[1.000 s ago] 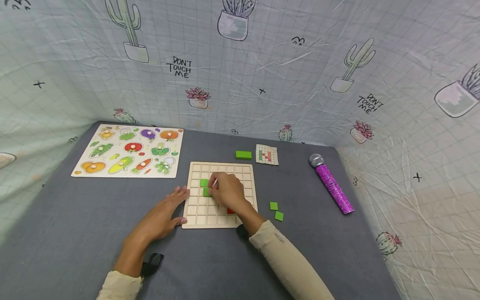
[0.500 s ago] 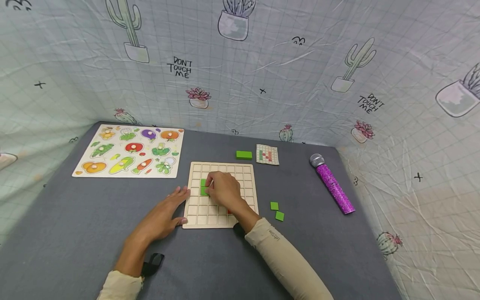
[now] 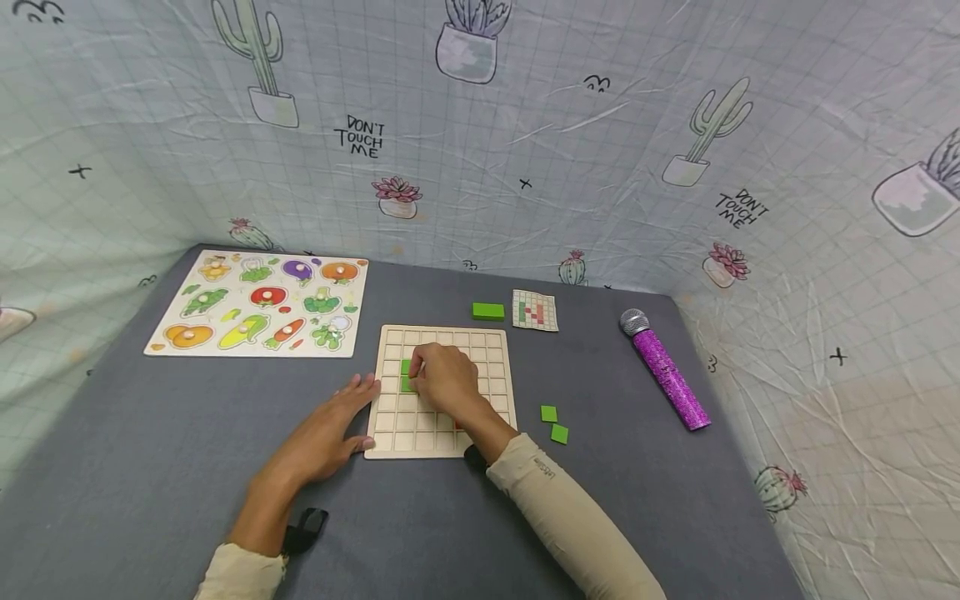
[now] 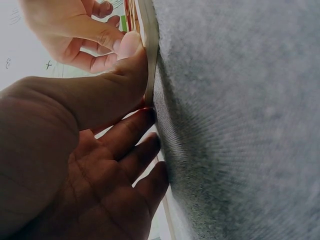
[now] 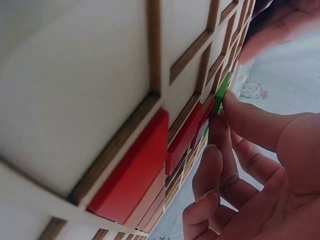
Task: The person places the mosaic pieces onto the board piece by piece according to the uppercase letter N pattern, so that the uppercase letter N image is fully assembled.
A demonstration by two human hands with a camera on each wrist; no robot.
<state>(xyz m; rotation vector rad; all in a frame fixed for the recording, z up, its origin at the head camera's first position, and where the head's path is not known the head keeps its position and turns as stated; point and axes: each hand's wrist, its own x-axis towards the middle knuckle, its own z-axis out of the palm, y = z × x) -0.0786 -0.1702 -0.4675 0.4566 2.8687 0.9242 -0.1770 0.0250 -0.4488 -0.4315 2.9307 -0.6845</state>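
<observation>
A pale wooden grid board [image 3: 386,421] lies at the middle of the grey table. My left hand [image 3: 318,433] rests at its left edge, fingers spread and thumb on the near corner. Over the board, my right hand [image 3: 450,382] pinches a green square tile [image 5: 221,92] between thumb and forefinger. That tile stands tilted at the grid in the right wrist view. Just beyond it, another green tile [image 3: 406,367] sits on the board. Several red tiles [image 5: 135,172] lie in the grid's cells, mostly hidden under my right hand in the head view.
Two loose green tiles [image 3: 549,413] lie right of the board. Behind it are a green block [image 3: 488,311] and a small pattern card [image 3: 535,311]. A vegetable puzzle board [image 3: 234,287] lies at the back left, a glittery purple microphone [image 3: 670,375] at the right.
My right hand has shifted slightly left with the green tile, bringing it in line below the other green tile. My left hand has stayed in place.
</observation>
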